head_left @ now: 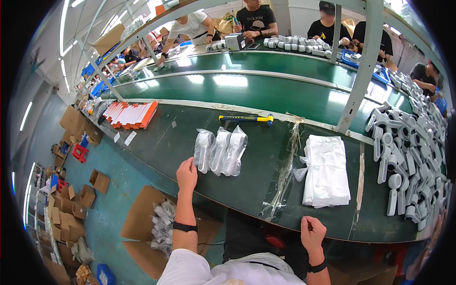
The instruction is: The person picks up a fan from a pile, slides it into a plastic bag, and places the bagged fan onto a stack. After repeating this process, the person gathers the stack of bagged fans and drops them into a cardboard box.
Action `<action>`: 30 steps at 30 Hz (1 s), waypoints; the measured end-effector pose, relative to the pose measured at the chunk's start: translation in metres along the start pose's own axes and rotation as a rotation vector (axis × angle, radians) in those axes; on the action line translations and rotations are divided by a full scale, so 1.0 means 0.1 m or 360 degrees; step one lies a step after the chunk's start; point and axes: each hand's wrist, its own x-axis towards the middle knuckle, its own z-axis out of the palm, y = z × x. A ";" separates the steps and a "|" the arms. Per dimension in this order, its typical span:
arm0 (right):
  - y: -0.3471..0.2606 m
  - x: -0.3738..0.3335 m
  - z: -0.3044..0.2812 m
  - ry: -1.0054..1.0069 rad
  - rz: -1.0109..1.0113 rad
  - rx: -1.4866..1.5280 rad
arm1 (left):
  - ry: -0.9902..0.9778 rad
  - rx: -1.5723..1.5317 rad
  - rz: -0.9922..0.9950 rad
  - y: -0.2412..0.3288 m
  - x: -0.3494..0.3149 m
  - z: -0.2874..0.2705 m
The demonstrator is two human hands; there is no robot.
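Observation:
Three clear plastic bags, each with a white long-handled device (220, 151) inside, lie side by side on the dark green bench. My left hand (186, 175) is at the lower left of the leftmost bag, fingers drawn together and fingertips close to its edge. Whether they touch it or hold anything is hidden. At the bench's front edge my right hand (313, 233) is loosely closed, with nothing visible in it. Just beyond it lies a stack of flat white plastic bags (327, 171). A hammer with a yellow and black handle (246, 118) rests behind the bagged devices.
Grey-white round-headed devices (403, 156) are heaped at the right. Orange-and-white flat pieces (130, 114) lie at the far left. An open carton (142, 213) with bagged items stands below my left arm. A metal post (363, 71) rises beyond the bench; co-workers sit across the green conveyor (213, 85).

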 end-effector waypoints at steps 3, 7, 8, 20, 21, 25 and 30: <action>0.02 0.00 0.01 0.0005 -0.0040 -0.0034 | -0.0012 0.0061 0.0051 -0.05 -0.10 -0.05; 0.00 0.00 0.01 0.0011 -0.0066 -0.0033 | -0.0001 0.0141 0.0021 -0.05 -0.25 -0.11; 0.01 0.00 0.01 0.0009 -0.0068 -0.0033 | -0.0004 0.0151 0.0004 -0.03 -0.28 -0.12; 0.00 0.01 0.01 0.0003 -0.0136 -0.0071 | 0.0191 -0.0021 0.0090 0.13 -0.39 -0.20; 0.01 0.01 0.02 0.0013 -0.0153 -0.0067 | 0.0186 0.0046 0.0186 0.13 -0.39 -0.20; 0.04 -0.01 0.01 0.0007 -0.0148 -0.0067 | 0.0186 -0.0084 -0.0078 0.38 -0.38 -0.20; -0.02 0.00 -0.01 -0.0014 -0.0146 -0.0077 | -0.0026 -0.0052 -0.0056 0.23 -0.33 -0.15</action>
